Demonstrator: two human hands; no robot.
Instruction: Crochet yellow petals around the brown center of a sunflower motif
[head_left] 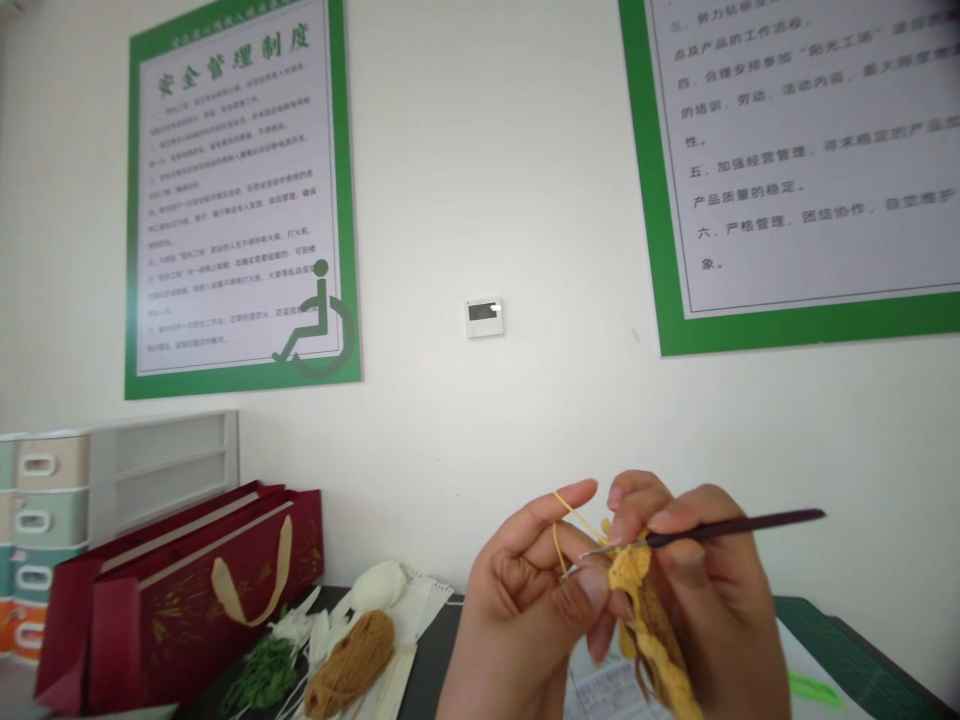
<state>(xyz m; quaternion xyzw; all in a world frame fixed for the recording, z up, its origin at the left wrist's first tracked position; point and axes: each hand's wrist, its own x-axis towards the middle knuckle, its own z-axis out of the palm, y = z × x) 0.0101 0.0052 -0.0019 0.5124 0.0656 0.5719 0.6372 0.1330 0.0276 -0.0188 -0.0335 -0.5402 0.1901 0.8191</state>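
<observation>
My left hand [525, 600] is raised at the lower centre, with yellow yarn [574, 512] looped over its index finger. Its thumb and fingers pinch the left edge of a yellow crocheted piece [630, 570]. On the right, my right hand [712, 580] grips a crochet hook [742, 524] with a dark handle. The hook's thin metal tip points left and lies at the top of the yellow piece, close to the yarn. The piece hangs down between both hands, partly hidden by the fingers.
Dark red gift bags [202, 590] stand at the left, before a drawer unit [52, 520]. Brown yarn [351, 665], green yarn [262, 675] and white yarn [379, 585] lie on the dark table. Papers lie beneath the hands; a green mat [840, 650] is at the right.
</observation>
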